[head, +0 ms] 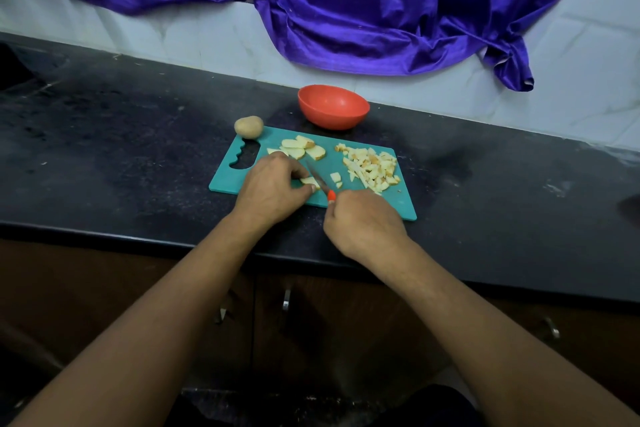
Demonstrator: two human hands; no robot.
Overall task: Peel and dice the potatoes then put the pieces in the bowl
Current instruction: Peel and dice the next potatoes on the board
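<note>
A teal cutting board (398, 199) lies on the black counter. My left hand (272, 187) pinches a potato slice (309, 181) on the board. My right hand (362, 222) grips a knife (318, 180) with an orange handle, its blade against that slice. Several more slices (303, 148) lie at the board's far side. A heap of diced potato (372, 168) covers the right part, and two small pieces (336, 178) lie in the middle. A whole unpeeled potato (248, 126) sits at the board's far left corner. The orange bowl (332, 107) stands behind the board and holds nothing.
The black counter (121, 149) runs left and right of the board. Purple cloth (346, 10) hangs over the white tiled wall behind the bowl. Cabinet doors with metal handles (285, 300) are below the counter's front edge.
</note>
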